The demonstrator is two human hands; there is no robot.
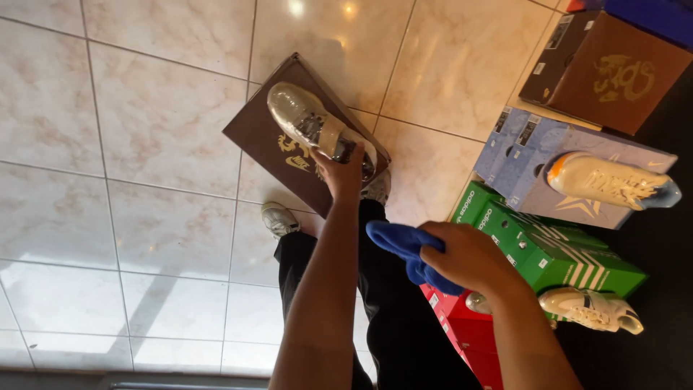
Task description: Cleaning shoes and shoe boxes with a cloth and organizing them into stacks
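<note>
Two bare forearms, no sleeves, no watch or rings showing on the hands: left hand point(343, 173), right hand point(469, 256). Below them, loose black trousers point(390, 318), plain, without visible marking. At the end of one leg, a pale, off-white shoe point(278, 219) with a rounded toe; the other foot hidden.

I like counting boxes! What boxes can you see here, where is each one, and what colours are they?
Brown box: flat on the tiled floor under the shoe in the left hand; gold emblem.
Second brown box: top right, gold emblem, white end label.
Pale blue box: right, a cream shoe on top.
Green box: below it, white stripes.
Red box: lowest, behind the right hand with the blue cloth.
</note>
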